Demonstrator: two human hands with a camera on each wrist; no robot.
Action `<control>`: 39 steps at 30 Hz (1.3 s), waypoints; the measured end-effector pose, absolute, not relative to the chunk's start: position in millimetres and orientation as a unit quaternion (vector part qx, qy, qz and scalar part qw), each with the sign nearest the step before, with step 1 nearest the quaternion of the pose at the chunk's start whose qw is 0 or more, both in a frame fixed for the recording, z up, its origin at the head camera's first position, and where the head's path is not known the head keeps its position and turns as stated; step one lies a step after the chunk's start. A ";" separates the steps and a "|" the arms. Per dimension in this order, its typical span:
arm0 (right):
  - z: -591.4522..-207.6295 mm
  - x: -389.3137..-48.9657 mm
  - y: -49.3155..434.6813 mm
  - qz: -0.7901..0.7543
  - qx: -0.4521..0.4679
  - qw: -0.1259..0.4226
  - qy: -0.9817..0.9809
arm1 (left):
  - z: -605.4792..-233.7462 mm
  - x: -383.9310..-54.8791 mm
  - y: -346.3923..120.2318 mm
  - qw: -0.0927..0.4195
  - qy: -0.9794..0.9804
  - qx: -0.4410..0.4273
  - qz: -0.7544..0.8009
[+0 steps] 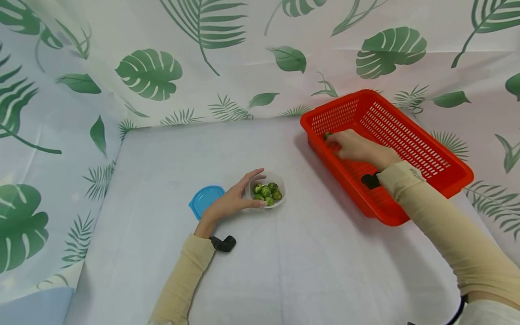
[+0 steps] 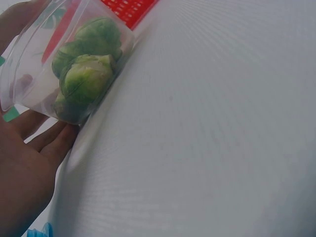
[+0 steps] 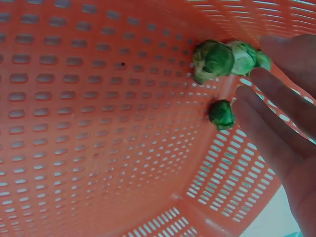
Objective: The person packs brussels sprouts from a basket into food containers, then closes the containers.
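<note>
In the head view, my left hand [image 1: 234, 201] holds the side of a small clear plastic tub [image 1: 283, 198], thumb and fingers on either side of it. Inside sit several green Brussels sprouts [image 1: 266, 191], also seen through its wall in the left wrist view. My right hand [image 1: 359, 148] reaches into a red plastic basket [image 1: 410, 128]. More Brussels sprouts [image 3: 213, 61] lie at the basket's end in the right wrist view. The right thumb and fingers are spread beside them, fairly straight. One sprout [image 3: 262, 60] shows between thumb and fingertips, with no clear grip on it.
A blue lid [image 1: 206, 201] lies on the white-covered table [image 1: 260, 271], left of the tub and close to my left wrist. Behind the table hangs a leaf-patterned cloth [image 1: 227, 58]. The basket's slotted walls rise around my right hand.
</note>
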State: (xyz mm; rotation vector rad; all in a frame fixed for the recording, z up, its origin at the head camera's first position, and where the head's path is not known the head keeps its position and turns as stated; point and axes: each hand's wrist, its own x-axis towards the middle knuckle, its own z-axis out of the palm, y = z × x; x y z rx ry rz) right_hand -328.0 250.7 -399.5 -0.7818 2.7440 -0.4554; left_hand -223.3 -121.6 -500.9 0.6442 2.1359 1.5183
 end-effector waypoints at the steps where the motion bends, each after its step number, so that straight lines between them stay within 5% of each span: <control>1: -401.0 -328.9 250.2 -0.156 -0.270 0.127 0.942 | -500.9 -223.4 -121.8 0.220 0.773 0.231 0.549; 24: -419.9 -337.3 251.5 -0.159 -0.268 0.161 0.936 | -499.1 -225.0 -121.5 0.230 0.763 0.228 0.559; 39: -417.8 -334.9 257.3 -0.139 -0.285 0.113 0.942 | -498.6 -223.7 -120.5 0.229 0.765 0.222 0.559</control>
